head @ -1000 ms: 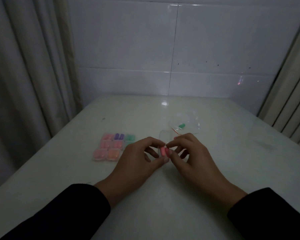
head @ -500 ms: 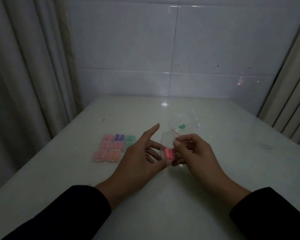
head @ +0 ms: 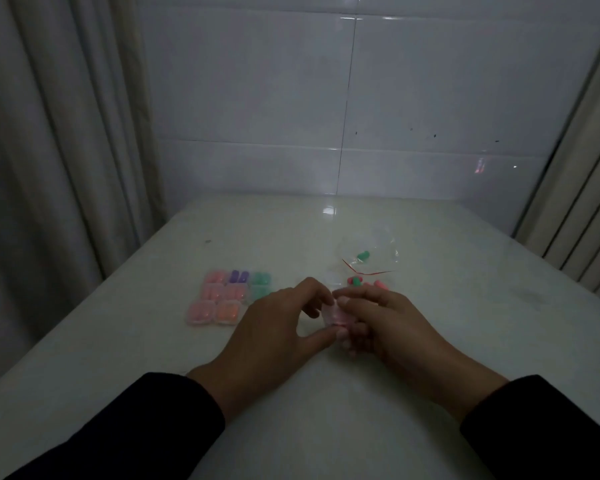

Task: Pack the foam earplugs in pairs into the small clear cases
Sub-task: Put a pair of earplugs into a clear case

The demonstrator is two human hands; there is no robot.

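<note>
A small clear case with pink earplugs inside sits between my two hands at the table's middle. My left hand pinches its left side with thumb and forefinger. My right hand grips its right side, thumb on top. Several filled cases in pink, purple, green and orange lie in a block to the left. Loose pink and green earplugs lie just behind my right hand. A clear bag with a green earplug in it lies further back.
The white table ends at a tiled wall behind. A curtain hangs along the left edge, and a ribbed panel stands at the right.
My left forefinger, raised half a second ago, has come back down onto the case. The lid now lies down over the pink earplugs, and both hands hold the case together.
</note>
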